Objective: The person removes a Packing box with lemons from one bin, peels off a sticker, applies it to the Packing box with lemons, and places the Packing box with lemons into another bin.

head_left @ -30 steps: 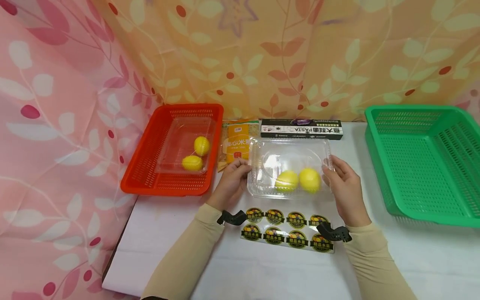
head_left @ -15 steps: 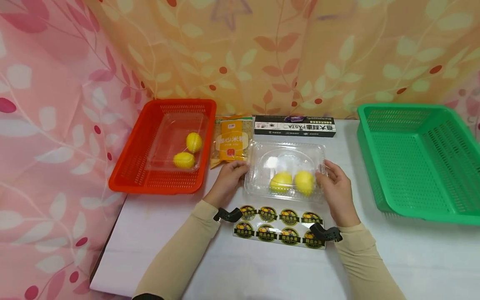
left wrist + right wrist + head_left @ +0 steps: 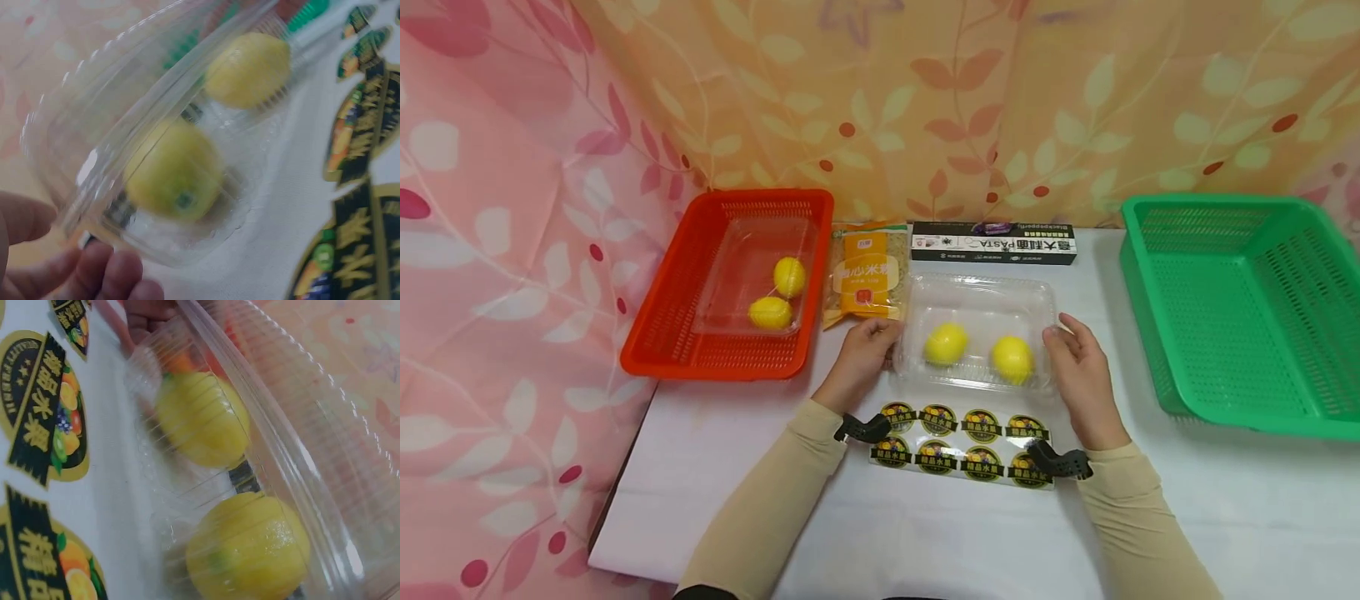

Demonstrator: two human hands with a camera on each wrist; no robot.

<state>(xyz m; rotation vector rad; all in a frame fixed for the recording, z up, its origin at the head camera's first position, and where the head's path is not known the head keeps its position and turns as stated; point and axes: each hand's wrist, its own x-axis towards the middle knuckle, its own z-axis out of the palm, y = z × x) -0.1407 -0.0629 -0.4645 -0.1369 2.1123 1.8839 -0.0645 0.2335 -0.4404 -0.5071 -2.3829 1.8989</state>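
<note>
A clear plastic clamshell box (image 3: 977,293) lies on the white table, with two lemons (image 3: 946,344) (image 3: 1012,358) lying apart inside it. My left hand (image 3: 886,331) grips its left end and my right hand (image 3: 1057,340) grips its right end, the fingers curled over the rim. In the left wrist view my fingers (image 3: 112,275) hold the box's corner (image 3: 69,187) beside a lemon (image 3: 172,169). The right wrist view shows both lemons (image 3: 203,419) (image 3: 250,550) through the ribbed wall. Whether the lid is fully closed cannot be told.
A sheet of round fruit stickers (image 3: 962,446) lies just in front of the box. At the left, a red basket (image 3: 662,333) holds another clear box with two lemons (image 3: 771,312). A yellow packet (image 3: 868,279) and a pasta carton (image 3: 992,242) lie behind. A green basket (image 3: 1247,375) stands at the right.
The box's lid has come down flatter and the box sits lower on the table. The two lemons, touching before, have rolled apart. Both hands stay at its ends.
</note>
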